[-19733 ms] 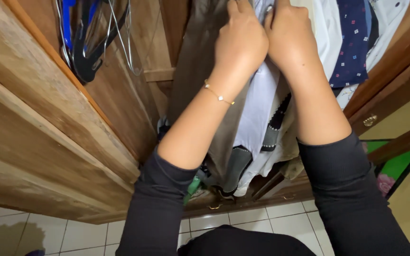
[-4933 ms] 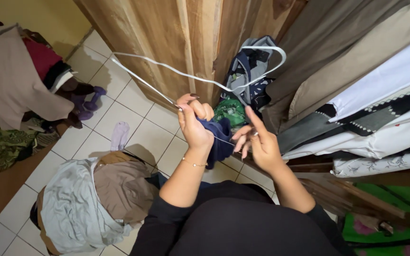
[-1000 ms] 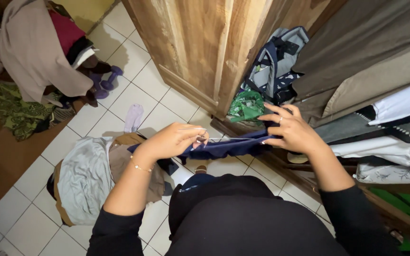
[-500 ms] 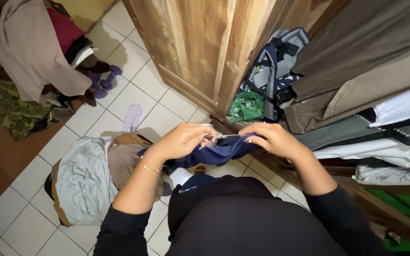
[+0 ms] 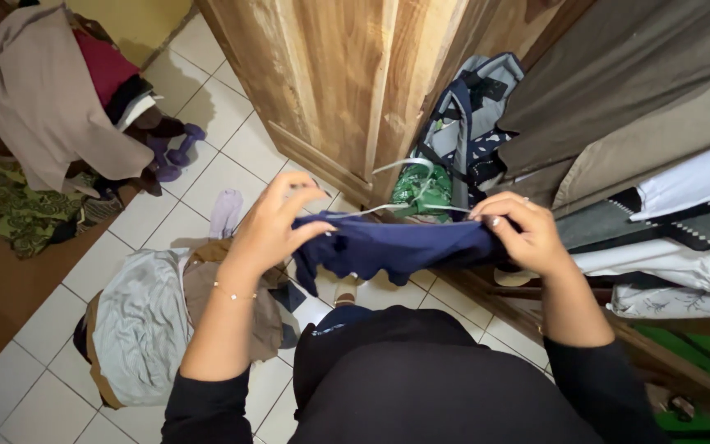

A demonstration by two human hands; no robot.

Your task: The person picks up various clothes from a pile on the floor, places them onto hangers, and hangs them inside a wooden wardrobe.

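black long sleeves pushed up; thin gold bracelet (image 5: pixel 232 289); black top

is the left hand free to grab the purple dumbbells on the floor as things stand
Probably not. The left hand is pinching one end of the navy garment on a wire hanger, and the purple dumbbells lie well off beside the clothes pile.

Left hand (image 5: pixel 271 226): raised at chest height, fingers pinched, bracelet at the wrist.
Right hand (image 5: pixel 522 233): level opposite, fingers curled closed.
Sleeves: black, pushed to mid-forearm.
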